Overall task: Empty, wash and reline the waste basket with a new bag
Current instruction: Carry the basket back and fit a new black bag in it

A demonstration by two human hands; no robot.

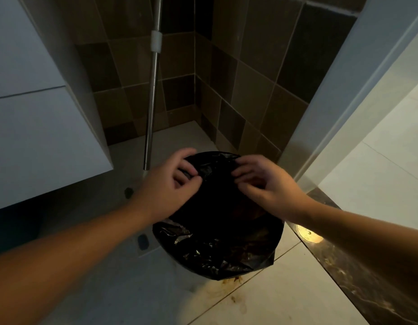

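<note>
A round waste basket stands on the floor, fully covered by a black plastic bag folded over its rim. The inside is dark and I cannot tell what it holds. My left hand reaches over the far left of the rim, its fingers curled into the crinkled bag edge. My right hand is at the far right of the rim, fingers bent and pinching the bag plastic there. Both forearms come in from the bottom corners.
A metal mop pole leans in the tiled corner behind the basket. A white cabinet hangs at left. A white door frame and dark marble threshold lie at right. Brown stains mark the floor tile in front.
</note>
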